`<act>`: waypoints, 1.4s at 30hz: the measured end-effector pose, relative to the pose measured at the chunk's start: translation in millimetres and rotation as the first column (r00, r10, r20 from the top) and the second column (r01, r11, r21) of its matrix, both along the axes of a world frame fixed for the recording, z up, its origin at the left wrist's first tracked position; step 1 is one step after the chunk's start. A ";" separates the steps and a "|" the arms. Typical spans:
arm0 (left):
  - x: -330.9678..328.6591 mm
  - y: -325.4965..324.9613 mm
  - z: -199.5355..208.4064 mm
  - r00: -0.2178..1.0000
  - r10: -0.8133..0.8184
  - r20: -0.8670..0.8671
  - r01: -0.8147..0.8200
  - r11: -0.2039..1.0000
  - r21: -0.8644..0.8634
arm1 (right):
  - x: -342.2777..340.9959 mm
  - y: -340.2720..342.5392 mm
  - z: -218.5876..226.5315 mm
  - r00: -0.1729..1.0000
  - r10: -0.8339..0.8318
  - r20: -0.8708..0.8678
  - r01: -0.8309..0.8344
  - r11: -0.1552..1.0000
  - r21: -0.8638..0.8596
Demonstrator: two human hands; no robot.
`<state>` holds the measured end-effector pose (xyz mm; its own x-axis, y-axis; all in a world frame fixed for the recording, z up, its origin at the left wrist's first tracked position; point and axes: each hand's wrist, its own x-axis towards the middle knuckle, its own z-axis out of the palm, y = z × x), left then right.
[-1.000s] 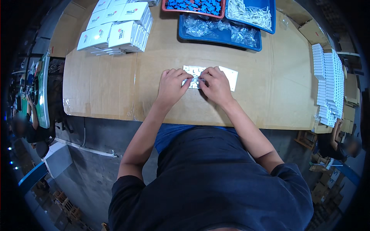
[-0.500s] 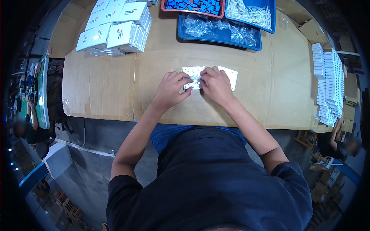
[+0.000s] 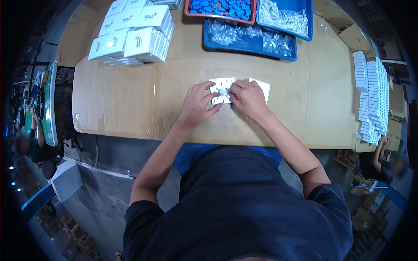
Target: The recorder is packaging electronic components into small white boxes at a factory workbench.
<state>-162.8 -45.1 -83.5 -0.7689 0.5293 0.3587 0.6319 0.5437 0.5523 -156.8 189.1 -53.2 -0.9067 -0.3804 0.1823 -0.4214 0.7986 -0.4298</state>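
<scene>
On cardboard point(image 3: 117, 95), 1 open box point(image 3: 226, 81), 2 hands point(image 3: 197, 106), 3 trays point(image 3: 250, 51)

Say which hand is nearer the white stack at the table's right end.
Right: the right hand is left of the white stack, with the left hand farther left.

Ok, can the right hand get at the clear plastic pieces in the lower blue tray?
Probably yes, though the right hand is at the white case: the clear plastic pieces lie exposed in the lower blue tray, and only cardboard separates tray from case.
</scene>
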 end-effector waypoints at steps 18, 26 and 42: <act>-1.3 7.3 0.0 0.980 0.179 0.080 -0.176 0.983 -0.046 | -301.0 47.8 57.3 0.886 -0.331 -0.326 0.278 0.940 -0.198; 0.0 6.7 7.6 0.977 0.186 0.103 -0.184 0.982 -0.029 | -394.1 -7.4 63.8 0.886 -0.255 -0.387 0.256 0.965 -0.050; 2.6 3.8 7.5 0.976 0.195 0.098 -0.195 0.981 -0.015 | -371.4 -28.5 81.8 0.772 -0.342 -0.535 0.025 0.858 -0.513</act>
<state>-160.2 -41.4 -76.0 -0.8890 0.3673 0.2734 0.4559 0.6539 0.6038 -528.2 160.6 28.7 -0.5941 0.0533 0.8027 -0.5784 0.6651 -0.4723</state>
